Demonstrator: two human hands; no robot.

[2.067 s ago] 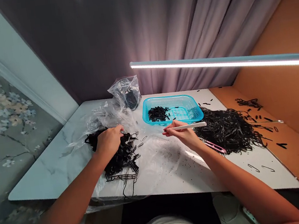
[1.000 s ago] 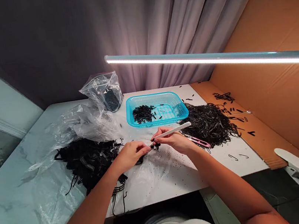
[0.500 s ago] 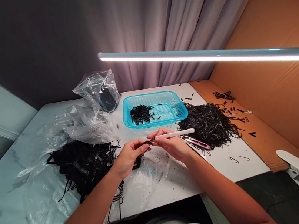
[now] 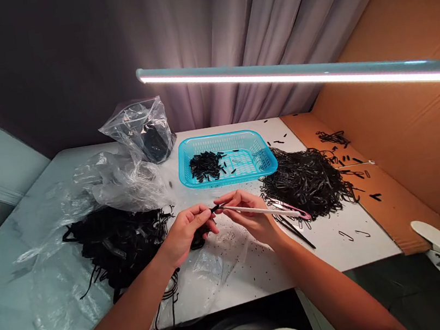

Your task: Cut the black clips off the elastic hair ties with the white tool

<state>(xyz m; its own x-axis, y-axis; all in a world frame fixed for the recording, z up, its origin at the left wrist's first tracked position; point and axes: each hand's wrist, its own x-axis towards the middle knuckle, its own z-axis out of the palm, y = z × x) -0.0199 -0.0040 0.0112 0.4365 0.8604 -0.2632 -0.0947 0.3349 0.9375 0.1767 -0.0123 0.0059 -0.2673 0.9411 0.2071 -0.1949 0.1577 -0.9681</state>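
Note:
My left hand (image 4: 188, 230) is closed with thumb and forefinger pinching a short black cord end (image 4: 214, 209). My right hand (image 4: 250, 213) is closed around a slim white pen-like tool (image 4: 264, 210), whose tip meets the cord between the hands. The exact kind of tool is too small to make out. Below my left fingers lies more dark cord (image 4: 198, 240), partly hidden. A heap of black cords (image 4: 119, 240) spreads left of my left hand. Beyond both hands is a blue plastic basket (image 4: 268, 170) with small black pieces (image 4: 206, 166) inside.
A pile of black looped cords (image 4: 305, 180) lies at right, with a pink-handled tool (image 4: 292, 208) and dark tweezers-like sticks (image 4: 297, 231) beside it. Crumpled clear plastic (image 4: 123, 182) and a clear bag (image 4: 152, 136) sit back left. A tube lamp (image 4: 273, 77) hangs above; cardboard (image 4: 377, 224) borders the right.
The white tool has swung so that its back end points lower and further right. My left fingers have opened out slightly beneath the pinch. The whole view has shifted a little.

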